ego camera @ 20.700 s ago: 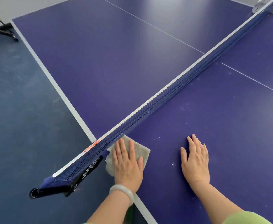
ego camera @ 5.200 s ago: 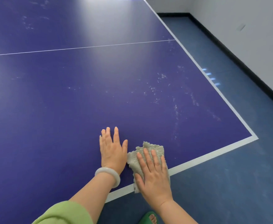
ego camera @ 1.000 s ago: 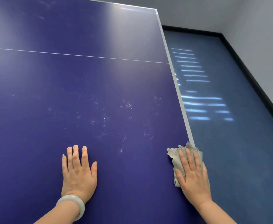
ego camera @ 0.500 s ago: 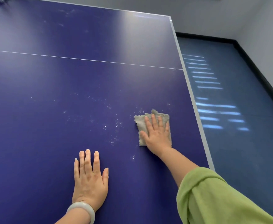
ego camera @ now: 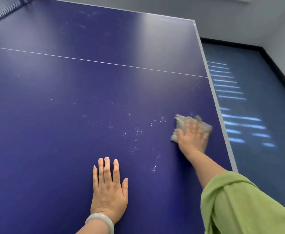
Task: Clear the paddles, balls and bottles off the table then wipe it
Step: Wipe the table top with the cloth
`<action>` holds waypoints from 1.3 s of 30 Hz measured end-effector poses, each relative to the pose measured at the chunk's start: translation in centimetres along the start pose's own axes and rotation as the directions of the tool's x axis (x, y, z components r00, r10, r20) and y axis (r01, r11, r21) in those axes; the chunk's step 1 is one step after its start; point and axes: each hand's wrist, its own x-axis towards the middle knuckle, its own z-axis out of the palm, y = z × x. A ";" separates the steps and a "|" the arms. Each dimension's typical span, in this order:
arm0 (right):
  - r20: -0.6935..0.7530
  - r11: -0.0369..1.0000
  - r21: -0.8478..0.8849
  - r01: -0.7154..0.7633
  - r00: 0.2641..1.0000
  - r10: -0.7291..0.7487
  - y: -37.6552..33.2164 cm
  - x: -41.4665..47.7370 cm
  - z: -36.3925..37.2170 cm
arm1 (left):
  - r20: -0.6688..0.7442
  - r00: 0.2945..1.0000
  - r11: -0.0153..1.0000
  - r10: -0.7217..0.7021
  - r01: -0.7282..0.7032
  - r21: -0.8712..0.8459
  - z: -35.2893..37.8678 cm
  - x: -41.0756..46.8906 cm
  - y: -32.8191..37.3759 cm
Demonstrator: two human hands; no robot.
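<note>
Blue table [ego camera: 70, 115] fills the room, white specks scattered across it. Her left hand [ego camera: 108, 188] lies flat, fingers straight, palm down. Her right hand [ego camera: 193, 137], arm stretched forward, presses a grey cloth [ego camera: 180, 123] near the table's right edge with fingers spread, blurred.

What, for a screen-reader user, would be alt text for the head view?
A right hand presses a grey cloth flat on a blue table-tennis table near its right edge, blurred. The left hand lies flat on the table; white specks dot the surface between them.
</note>
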 end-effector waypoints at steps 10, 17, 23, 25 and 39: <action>0.045 0.950 -0.064 0.307 0.952 -0.304 3.8 -0.1 0.0 | 0.008 1.000 1.000 -0.009 0.009 -0.004 -0.2 0.0 0.1; -0.083 0.990 0.046 -0.134 0.987 0.137 10.6 -5.9 1.4 | 0.023 1.000 1.000 -0.003 0.003 -0.011 -0.3 0.0 0.1; -0.066 0.982 -0.103 0.156 0.984 -0.164 -1.8 -8.3 4.0 | 0.014 1.000 1.000 0.004 -0.003 -0.001 0.0 0.0 0.0; 0.004 0.945 -0.080 0.317 0.948 -0.318 -4.0 -7.0 3.3 | 0.009 1.000 1.000 -0.001 0.001 0.002 0.0 0.0 0.0; -0.085 1.000 -0.021 0.015 0.996 -0.017 3.8 -16.2 5.5 | 0.002 1.000 1.000 0.008 -0.008 0.008 0.2 -0.2 -0.1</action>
